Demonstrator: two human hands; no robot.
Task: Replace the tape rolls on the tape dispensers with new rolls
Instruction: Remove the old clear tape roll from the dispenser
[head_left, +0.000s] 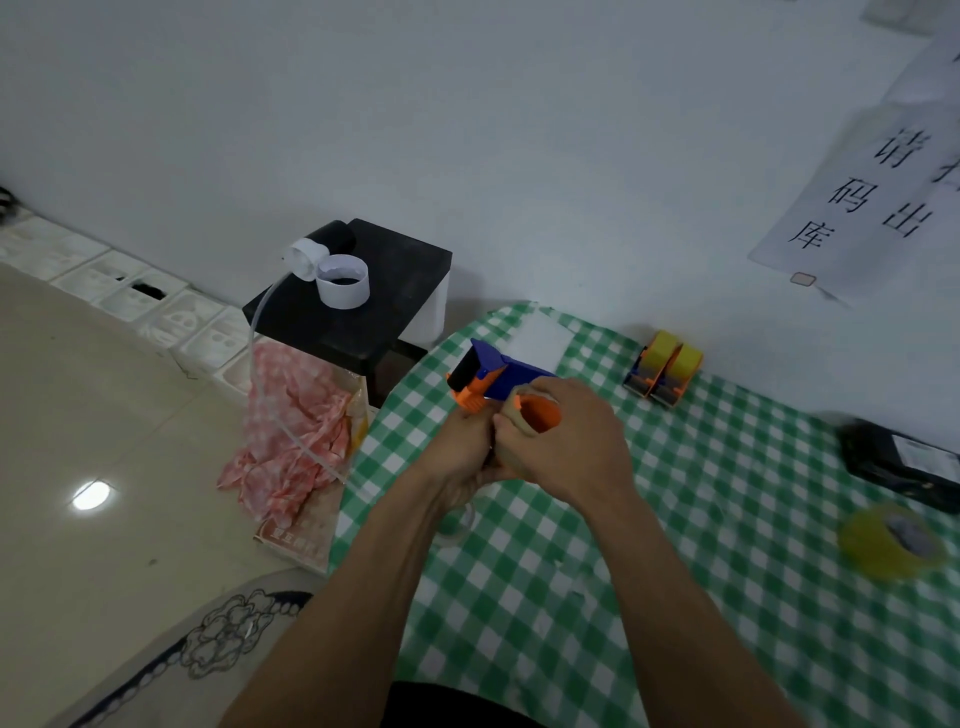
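I hold a blue and orange tape dispenser (491, 376) above the green checked tablecloth (675, 545). My left hand (465, 447) grips its handle from below. My right hand (563, 441) curls around the orange hub and the roll on it at the dispenser's near side. Two more dispensers (664, 370) loaded with yellow rolls stand side by side against the wall at the back. A loose yellow tape roll (891, 545) lies flat on the cloth at the right. A clear ring, partly hidden under my left wrist, lies on the cloth (457, 525).
A black device (904, 465) sits at the table's right edge. Left of the table stands a black stool (358, 306) bearing a white paper ring (343, 280) and a black bottle with a white cap. A pink cloth (291, 431) fills a bag on the floor.
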